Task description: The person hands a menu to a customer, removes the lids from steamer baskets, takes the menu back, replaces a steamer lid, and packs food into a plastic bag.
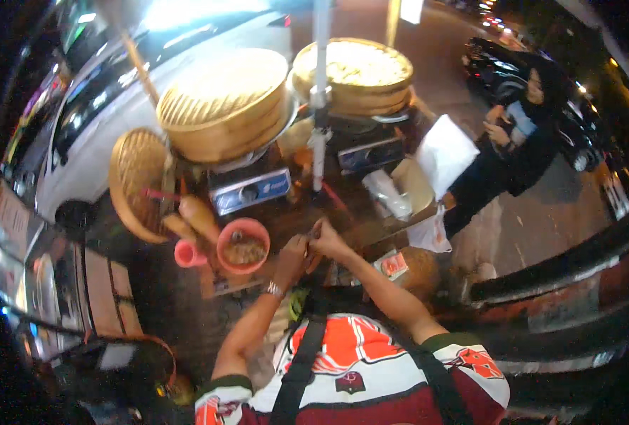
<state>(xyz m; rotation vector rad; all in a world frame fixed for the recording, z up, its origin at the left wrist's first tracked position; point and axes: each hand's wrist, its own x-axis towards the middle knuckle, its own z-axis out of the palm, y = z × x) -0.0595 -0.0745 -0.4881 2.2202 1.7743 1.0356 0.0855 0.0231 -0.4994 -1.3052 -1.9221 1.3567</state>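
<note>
My left hand (292,261), with a bracelet at the wrist, meets my right hand (329,241) over the near edge of the dark stall table. The fingertips of both come together around something small and dark that I cannot make out. Just left of them stands a pink bowl (243,246) with pale brown food in it, and beside that a pink cup (189,253). Beyond the bowl is a gas stove (250,190) under a large closed bamboo steamer (224,106). Farther right, a second bamboo steamer (354,69) sits over another stove (370,155).
An upright metal pole (320,106) rises between the steamers. A bamboo lid (139,186) leans at the left. White paper (446,154) and plastic bags (431,232) lie at the right. A person in dark clothes (532,127) is beyond the right side; a white car (107,101) is behind.
</note>
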